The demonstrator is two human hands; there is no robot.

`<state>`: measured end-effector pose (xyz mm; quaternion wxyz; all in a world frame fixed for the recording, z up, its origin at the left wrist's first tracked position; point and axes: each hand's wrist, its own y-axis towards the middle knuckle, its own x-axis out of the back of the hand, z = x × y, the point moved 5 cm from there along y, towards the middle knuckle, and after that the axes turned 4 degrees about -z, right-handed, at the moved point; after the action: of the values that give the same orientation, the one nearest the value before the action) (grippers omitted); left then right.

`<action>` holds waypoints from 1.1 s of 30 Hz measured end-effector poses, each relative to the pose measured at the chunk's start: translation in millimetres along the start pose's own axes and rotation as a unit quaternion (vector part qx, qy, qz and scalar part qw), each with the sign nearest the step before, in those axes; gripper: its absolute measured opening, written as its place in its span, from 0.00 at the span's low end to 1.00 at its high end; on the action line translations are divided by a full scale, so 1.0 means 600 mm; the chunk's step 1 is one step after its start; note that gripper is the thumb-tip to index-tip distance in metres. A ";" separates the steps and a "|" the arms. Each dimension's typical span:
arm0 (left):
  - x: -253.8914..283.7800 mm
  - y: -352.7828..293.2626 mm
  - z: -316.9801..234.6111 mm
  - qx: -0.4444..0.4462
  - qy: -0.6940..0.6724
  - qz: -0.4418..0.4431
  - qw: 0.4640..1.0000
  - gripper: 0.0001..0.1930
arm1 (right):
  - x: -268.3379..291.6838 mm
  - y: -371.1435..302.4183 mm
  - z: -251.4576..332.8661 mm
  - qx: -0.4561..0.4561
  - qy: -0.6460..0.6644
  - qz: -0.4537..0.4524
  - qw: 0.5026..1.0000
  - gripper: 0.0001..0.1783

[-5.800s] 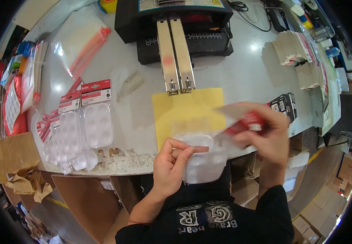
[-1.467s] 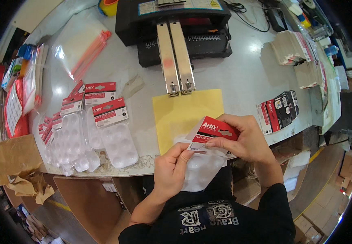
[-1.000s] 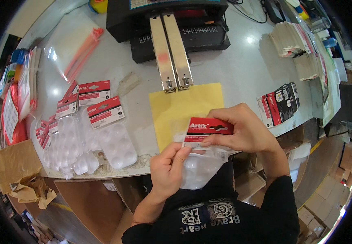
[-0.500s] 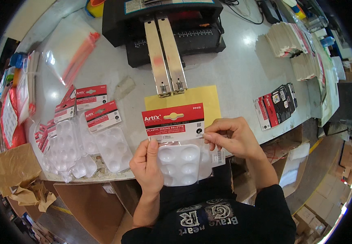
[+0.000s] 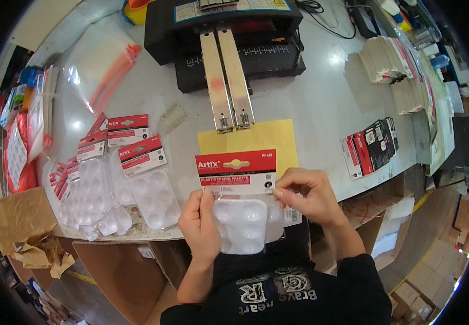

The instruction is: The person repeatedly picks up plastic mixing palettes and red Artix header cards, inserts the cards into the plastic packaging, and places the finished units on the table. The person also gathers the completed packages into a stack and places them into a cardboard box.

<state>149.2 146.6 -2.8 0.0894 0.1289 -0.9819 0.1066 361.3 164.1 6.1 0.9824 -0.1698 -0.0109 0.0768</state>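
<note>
Between my hands is a white plastic mixing palette (image 5: 241, 225) with round wells, in a clear bag topped by a red and white header card (image 5: 237, 172). My left hand (image 5: 201, 225) is closed on the pack's left edge, thumb on top, just under the card. At the card's lower right corner, my right hand (image 5: 309, 196) pinches the edge between thumb and fingers. The pack hangs over the table's front edge, its card in front of a yellow sheet (image 5: 277, 141). Two metal bars (image 5: 226, 81) of a black machine (image 5: 234, 43) end above that sheet.
Carded palette packs (image 5: 156, 197) lie heaped at the left. Behind them are clear bags with red edges (image 5: 110, 76). Folded header cards (image 5: 370, 149) lie at the right, with card stacks (image 5: 389, 59) farther back. Cardboard boxes (image 5: 118, 276) stand below the table's front edge.
The pack in my hands sits slightly lower in the picture, its card turned more level. Both hands keep their hold. The whole scene has shifted slightly with the camera.
</note>
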 end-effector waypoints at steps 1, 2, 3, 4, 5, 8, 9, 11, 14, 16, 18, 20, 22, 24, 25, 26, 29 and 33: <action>-0.002 0.002 -0.004 -0.002 0.011 0.003 1.000 0.13 | -0.006 0.002 -0.001 -0.003 0.038 0.013 0.999 0.03; -0.005 0.006 -0.005 -0.004 0.022 0.006 1.000 0.13 | -0.006 0.008 -0.010 -0.040 0.052 -0.011 0.998 0.03; -0.009 0.012 -0.002 0.019 0.041 0.006 0.999 0.14 | -0.008 0.019 -0.019 -0.065 0.067 -0.020 0.995 0.04; -0.014 0.021 -0.004 -0.007 0.036 0.012 0.999 0.14 | -0.010 0.030 -0.032 -0.102 0.074 -0.035 0.991 0.04; -0.023 0.040 0.003 -0.009 0.038 0.013 0.999 0.15 | -0.011 0.051 -0.041 -0.089 0.084 -0.065 0.990 0.05; -0.035 0.068 0.023 -0.006 0.037 0.016 0.999 0.16 | -0.014 0.077 -0.074 -0.087 0.174 -0.105 0.975 0.06; -0.035 0.068 0.029 -0.003 0.041 0.016 0.999 0.16 | -0.015 0.075 -0.079 -0.073 0.180 -0.099 0.976 0.05; -0.035 0.065 0.037 0.009 0.028 0.014 0.999 0.17 | -0.016 0.069 -0.091 -0.089 0.187 -0.089 0.974 0.05; -0.038 0.063 0.038 0.022 -0.010 0.008 1.000 0.17 | -0.011 0.066 -0.083 -0.065 0.179 -0.104 0.976 0.06; -0.044 0.080 0.033 0.002 -0.019 0.012 1.000 0.17 | -0.010 0.081 -0.073 -0.048 0.175 -0.119 0.976 0.06; -0.048 0.109 0.032 -0.007 0.035 0.000 0.999 0.17 | -0.013 0.105 -0.066 -0.040 0.186 -0.124 0.974 0.06; -0.051 0.131 0.033 -0.013 0.043 0.001 0.999 0.18 | -0.013 0.126 -0.063 -0.015 0.185 -0.132 0.974 0.07; -0.056 0.147 0.039 -0.027 0.000 0.018 0.999 0.18 | -0.012 0.138 -0.066 0.002 0.189 -0.136 0.972 0.07; -0.056 0.150 0.054 -0.008 -0.023 -0.014 1.000 0.18 | -0.014 0.142 -0.076 -0.014 0.193 -0.131 0.972 0.07; -0.062 0.148 0.059 -0.018 -0.042 -0.005 0.999 0.19 | -0.014 0.144 -0.076 -0.001 0.174 -0.132 0.976 0.07; -0.061 0.147 0.065 -0.015 -0.032 -0.018 0.999 0.18 | -0.013 0.141 -0.074 -0.003 0.151 -0.125 0.981 0.08; -0.046 0.140 0.066 -0.032 0.040 -0.019 0.998 0.18 | 0.013 0.116 -0.048 0.042 -0.029 -0.161 0.986 0.09; 0.082 0.156 0.028 -0.030 0.185 -0.100 0.977 0.18 | 0.140 0.011 0.010 0.134 -0.404 -0.415 0.805 0.31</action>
<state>74.8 219.4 -26.2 0.2836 0.2014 -0.9333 0.0892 443.0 185.0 9.2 0.8406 0.0302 -0.4653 -0.2756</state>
